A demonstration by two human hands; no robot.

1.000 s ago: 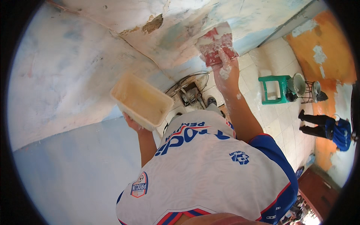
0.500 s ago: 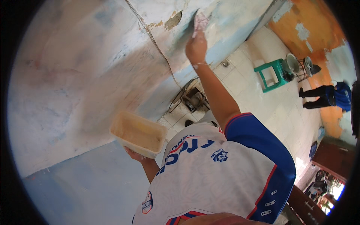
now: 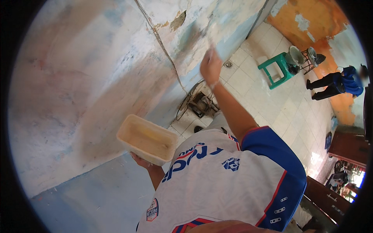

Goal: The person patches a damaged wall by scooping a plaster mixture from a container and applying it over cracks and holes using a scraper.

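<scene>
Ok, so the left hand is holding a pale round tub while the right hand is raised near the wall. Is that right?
Not quite: the pale tub is rectangular, not round, as the head view shows. The rest stands: the left hand is holding it, and the right hand is raised near the wall.

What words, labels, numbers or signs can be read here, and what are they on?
White shirt: large blue lettering, partly folded away; printed words aren't copied here.
Blue emblem on the shirt: lettering too small to read.
Shield badge on the shirt: small lettering, likewise not copied.
Tub: no lettering shows.
</scene>
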